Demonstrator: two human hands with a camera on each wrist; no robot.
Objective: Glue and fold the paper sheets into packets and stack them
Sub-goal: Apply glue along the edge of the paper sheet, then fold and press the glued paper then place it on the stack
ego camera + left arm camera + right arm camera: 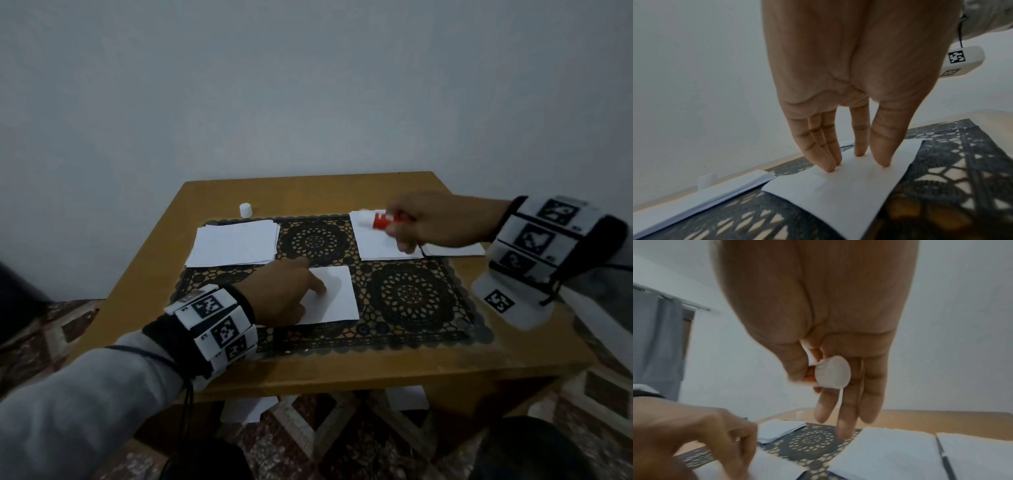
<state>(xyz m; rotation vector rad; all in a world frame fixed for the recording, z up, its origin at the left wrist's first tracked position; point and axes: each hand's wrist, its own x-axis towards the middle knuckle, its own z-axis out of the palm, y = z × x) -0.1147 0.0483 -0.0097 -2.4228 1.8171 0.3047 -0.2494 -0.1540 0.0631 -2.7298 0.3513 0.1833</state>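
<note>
A white paper sheet (334, 296) (840, 191) lies on the black lace mat (407, 298) near the table's middle. My left hand (291, 294) presses it flat, straight fingertips (829, 167) on its left part. My right hand (421, 224) hovers over the paper stack at the back right (373, 243), gripping a red glue stick (383, 219) between thumb and fingers. In the right wrist view the glue stick's white end (833, 372) faces the camera, with the other fingers hanging down loosely.
A stack of white sheets (234, 246) sits at the mat's back left, with a small white cap (245, 209) behind it on the wooden table (342, 370). A further white stack (455, 250) lies at the right. Papers (246, 409) lie on the floor below.
</note>
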